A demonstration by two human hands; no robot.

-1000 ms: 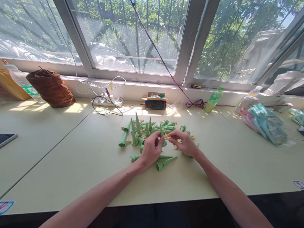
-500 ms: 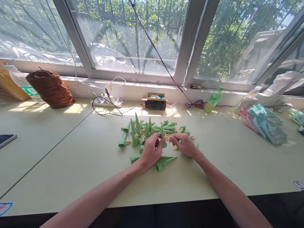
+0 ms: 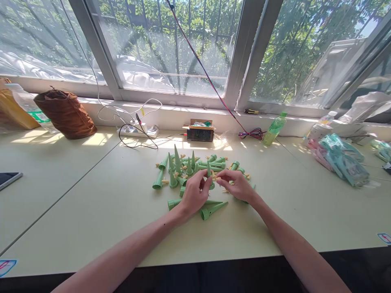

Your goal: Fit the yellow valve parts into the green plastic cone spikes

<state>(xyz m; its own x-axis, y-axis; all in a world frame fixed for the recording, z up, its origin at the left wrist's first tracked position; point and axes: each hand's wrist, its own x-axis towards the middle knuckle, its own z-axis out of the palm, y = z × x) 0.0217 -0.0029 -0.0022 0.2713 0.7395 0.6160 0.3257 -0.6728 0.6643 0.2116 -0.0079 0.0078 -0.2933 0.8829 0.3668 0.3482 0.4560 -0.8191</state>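
Seeing a brown bag (image 3: 65,116) standing at the back left of the bench (image 3: 91,228), just beside a clear bottle with a green label (image 3: 41,116). Finding a flat, dark-screened device (image 3: 9,179) lying at the left edge, cut off there. Noticing a white power strip (image 3: 130,130) resting below the windows (image 3: 171,75), with a small open box (image 3: 200,134) sitting to its right. Spotting a coiled cord (image 3: 254,133) lying near a green-capped bottle (image 3: 274,130). Making out teal and pink bundles (image 3: 343,159) lying farther right, perhaps plastic-wrapped packets. Looking out at sunlit foliage (image 3: 277,69).
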